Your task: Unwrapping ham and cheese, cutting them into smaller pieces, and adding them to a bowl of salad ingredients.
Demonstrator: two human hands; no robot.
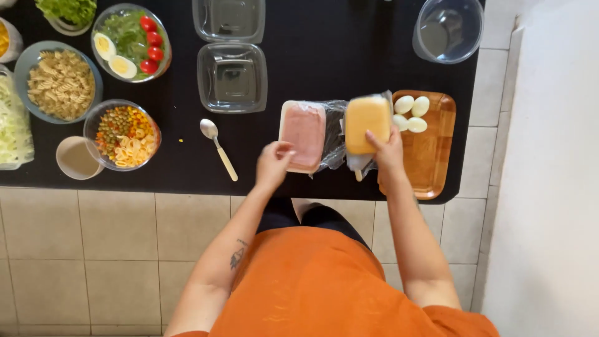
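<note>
My left hand (273, 162) rests at the near left corner of a white tray of pink sliced ham (303, 132) on the black table (299, 75). My right hand (387, 150) grips the near end of a yellow cheese block (367, 122) wrapped in clear plastic, lifted just right of the ham. Loose plastic wrap (334, 134) lies between the two.
A wooden tray (430, 156) with several peeled eggs (412, 113) sits at the right. An open clear clamshell box (231, 59), a spoon (217, 146), bowls of salad (130, 40), pasta (60, 82) and mixed vegetables (123, 134), a cup (76, 158) and a jug (448, 30) stand around.
</note>
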